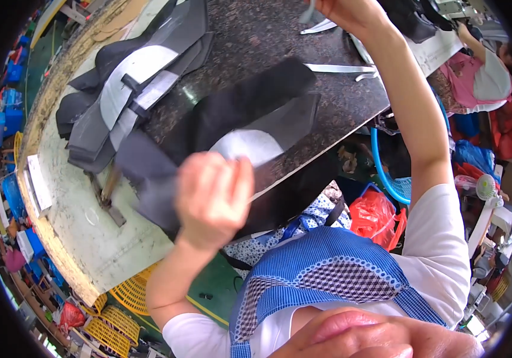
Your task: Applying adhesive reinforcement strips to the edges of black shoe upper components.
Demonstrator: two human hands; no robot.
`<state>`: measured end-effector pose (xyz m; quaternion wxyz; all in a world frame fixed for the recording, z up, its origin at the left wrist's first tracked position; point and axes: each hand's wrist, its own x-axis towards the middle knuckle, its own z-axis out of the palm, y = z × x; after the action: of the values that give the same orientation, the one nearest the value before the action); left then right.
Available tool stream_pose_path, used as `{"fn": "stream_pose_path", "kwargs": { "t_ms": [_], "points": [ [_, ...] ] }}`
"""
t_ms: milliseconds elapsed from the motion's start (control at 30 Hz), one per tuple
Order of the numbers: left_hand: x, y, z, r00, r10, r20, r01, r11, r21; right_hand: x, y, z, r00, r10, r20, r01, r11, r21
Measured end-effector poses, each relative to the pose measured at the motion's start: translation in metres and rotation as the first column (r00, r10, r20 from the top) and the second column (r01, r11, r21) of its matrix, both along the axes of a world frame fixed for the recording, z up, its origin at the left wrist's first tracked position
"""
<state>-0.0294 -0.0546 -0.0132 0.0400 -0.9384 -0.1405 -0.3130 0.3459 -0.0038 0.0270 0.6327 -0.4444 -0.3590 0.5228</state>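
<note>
My left hand (214, 200) is over the near edge of the dark speckled tabletop, fingers curled and smeared by motion. Against it lies a blurred dark panel (148, 170); what its fingers grip is hidden. Beyond it stretches a blurred black strip (256, 95), partly covering a dark grey piece with a whitish rounded patch (250, 146). At the top edge, my right hand (351, 13) is partly cut off, its fingers bent around something; a small grey end (308, 13) sticks out beside them. Slim silvery metal pieces (339, 68) lie below that hand.
A stack of dark cut panels (88, 131) with whitish patches covers the table's left part. Near it lies a metal tool (109, 197) on a pale board (112, 244). Under the table edge are a red plastic bag (375, 215) and a blue-rimmed basket (381, 173). A co-worker (477, 77) sits at far right.
</note>
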Motion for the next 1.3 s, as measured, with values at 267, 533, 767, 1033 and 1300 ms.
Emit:
{"fn": "stream_pose_path", "kwargs": {
  "t_ms": [267,533,767,1033,1300],
  "points": [
    [-0.01,-0.029,-0.005,0.98,-0.043,-0.193,-0.057,0.872,-0.485,0.009,-0.039,-0.015,0.566,0.598,-0.568,-0.508,0.795,0.332],
    [-0.107,-0.032,-0.015,0.967,0.212,-0.138,-0.23,0.965,-0.126,-0.084,-0.131,0.071,0.776,0.45,0.441,-0.486,0.873,-0.036],
    [-0.093,-0.088,-0.04,0.956,0.255,-0.144,-0.289,0.901,-0.324,-0.203,-0.091,0.026,0.427,0.684,0.592,-0.445,0.729,-0.521],
    [-0.093,-0.098,-0.066,0.955,0.296,0.005,-0.272,0.883,-0.383,-0.227,-0.076,-0.004,0.268,0.748,0.607,-0.447,0.654,-0.61],
    [-0.089,-0.083,-0.059,0.959,0.276,-0.066,-0.284,0.922,-0.265,-0.226,-0.074,-0.027,0.124,0.478,0.87,-0.444,0.811,-0.382]
  ]
}}
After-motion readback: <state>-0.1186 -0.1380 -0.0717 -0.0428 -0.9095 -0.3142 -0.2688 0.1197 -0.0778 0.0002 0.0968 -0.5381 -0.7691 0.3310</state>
